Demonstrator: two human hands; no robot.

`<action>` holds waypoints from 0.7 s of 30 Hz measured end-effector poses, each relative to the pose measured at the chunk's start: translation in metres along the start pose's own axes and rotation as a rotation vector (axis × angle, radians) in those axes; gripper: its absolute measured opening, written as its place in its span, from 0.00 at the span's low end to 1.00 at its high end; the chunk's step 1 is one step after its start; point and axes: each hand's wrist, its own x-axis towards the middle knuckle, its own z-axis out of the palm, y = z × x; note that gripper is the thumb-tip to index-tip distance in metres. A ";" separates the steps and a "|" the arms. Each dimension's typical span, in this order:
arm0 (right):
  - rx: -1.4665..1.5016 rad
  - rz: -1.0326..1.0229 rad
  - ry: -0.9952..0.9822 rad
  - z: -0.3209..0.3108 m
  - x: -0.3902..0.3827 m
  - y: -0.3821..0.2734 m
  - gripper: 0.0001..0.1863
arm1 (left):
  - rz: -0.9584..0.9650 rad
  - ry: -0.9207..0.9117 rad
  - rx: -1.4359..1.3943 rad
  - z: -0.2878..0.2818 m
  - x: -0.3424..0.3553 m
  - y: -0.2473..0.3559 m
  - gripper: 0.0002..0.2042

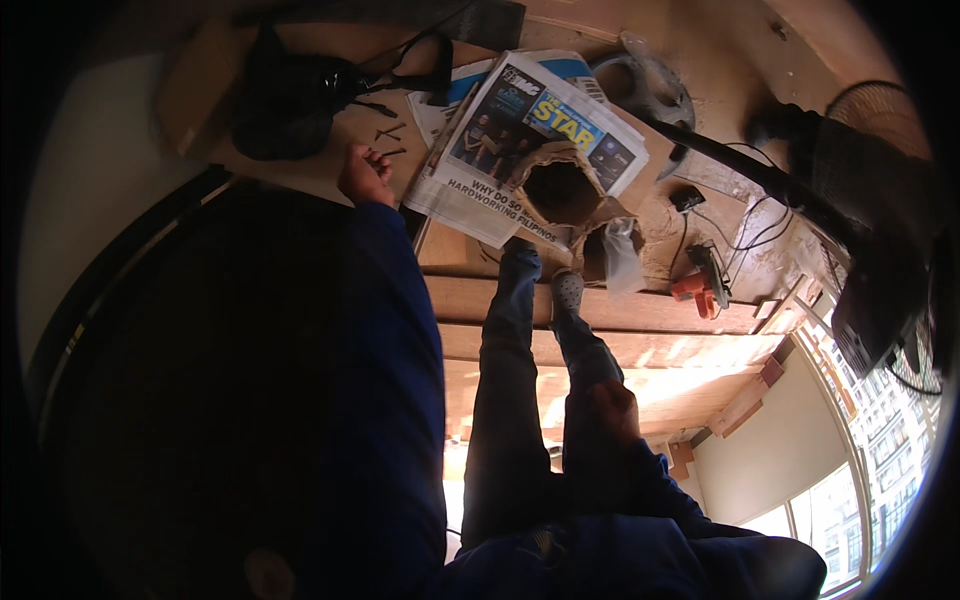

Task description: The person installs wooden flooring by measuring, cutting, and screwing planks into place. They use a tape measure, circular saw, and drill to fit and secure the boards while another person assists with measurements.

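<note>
My left hand is over a brown board at the upper left, its fingers curled in and closed. Beside the fingertips lie several small dark, thin pieces, possibly screws or bits. Whether one of them is in my fingers is too small to make out. My right hand rests on my right leg, its fingers lost in shadow. Just right of my left hand is a stack of newspapers. On the papers stands a brown paper bag with a wide opening and a dark inside.
A black bag with straps sits beyond my left hand. To the right lie a red power saw, a black plug with cables and a clear plastic wrapping. A fan stands at the far right. Wooden planks run beneath my legs.
</note>
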 end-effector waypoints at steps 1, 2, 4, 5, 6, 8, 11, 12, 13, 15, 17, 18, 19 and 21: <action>-0.009 -0.024 0.001 0.000 -0.003 0.002 0.11 | -0.016 -0.074 -0.096 0.005 -0.022 -0.009 0.06; -0.030 -0.030 -0.008 0.000 -0.006 0.004 0.11 | -0.030 -0.150 -0.194 0.010 -0.046 -0.017 0.06; -0.019 -0.188 0.023 -0.005 -0.013 0.009 0.12 | -0.033 -0.273 -0.321 0.017 -0.103 -0.035 0.06; -0.015 -0.269 0.045 -0.010 -0.016 0.012 0.13 | -0.043 -0.338 -0.387 0.020 -0.129 -0.039 0.06; -0.019 -0.245 0.034 -0.017 -0.018 0.016 0.13 | -0.031 -0.478 -0.422 0.019 -0.154 -0.039 0.06; 0.089 -0.248 0.047 -0.029 -0.025 0.030 0.15 | -0.060 -0.717 -0.466 -0.001 -0.215 -0.051 0.06; 0.151 -0.370 0.014 -0.052 -0.030 0.054 0.16 | -0.133 -0.829 -0.409 -0.029 -0.295 -0.048 0.07; 0.119 -0.376 -0.002 -0.060 -0.034 0.064 0.16 | -0.164 -0.835 -0.375 -0.040 -0.322 -0.047 0.07; 0.121 -0.416 0.043 -0.066 -0.039 0.074 0.16 | -0.200 -0.836 -0.331 -0.051 -0.347 -0.043 0.11; 0.149 -0.417 0.063 -0.085 -0.046 0.090 0.15 | -0.190 -0.812 -0.260 -0.075 -0.399 -0.041 0.15; 0.315 -0.374 -0.042 -0.110 -0.062 0.104 0.14 | -0.218 -0.804 -0.177 -0.107 -0.455 -0.032 0.21; 0.270 -0.419 -0.033 -0.123 -0.068 0.108 0.13 | -0.196 -0.912 -0.229 -0.121 -0.482 -0.029 0.21; 0.236 -0.447 -0.031 -0.135 -0.076 0.113 0.13 | -0.194 -0.941 -0.256 -0.139 -0.507 -0.026 0.21; 0.218 -0.462 -0.059 -0.157 -0.090 0.119 0.12 | -0.187 -1.027 -0.302 -0.166 -0.555 -0.016 0.20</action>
